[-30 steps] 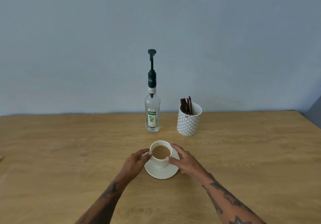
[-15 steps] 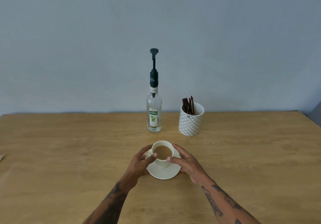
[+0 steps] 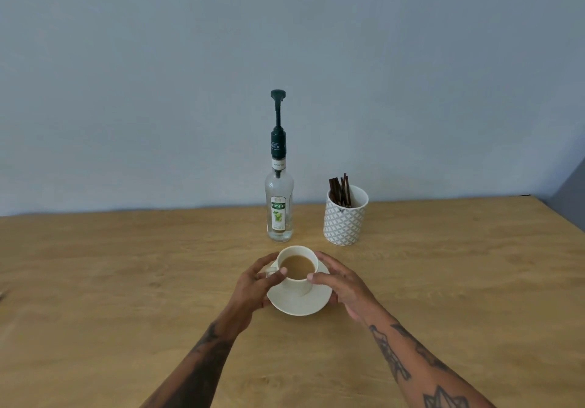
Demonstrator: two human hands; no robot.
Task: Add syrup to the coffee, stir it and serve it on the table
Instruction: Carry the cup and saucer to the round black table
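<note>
A cream cup of milky coffee stands on a cream saucer in the middle of the wooden table. My left hand wraps the cup's left side at the handle, thumb on the rim. On the right side my right hand holds the cup and saucer edge, thumb against the cup wall. Just behind the cup stands a clear syrup bottle with a tall dark pump on top. To its right a patterned white holder contains several dark stir sticks.
A pale blue wall runs along the table's far edge. The table's right corner lies at the far right, with a grey surface beyond it. A small object peeks in at the left frame edge.
Both hands have closed further around the cup and saucer, the left thumb now on the rim. The cup and saucer sit slightly closer to the bottle.
</note>
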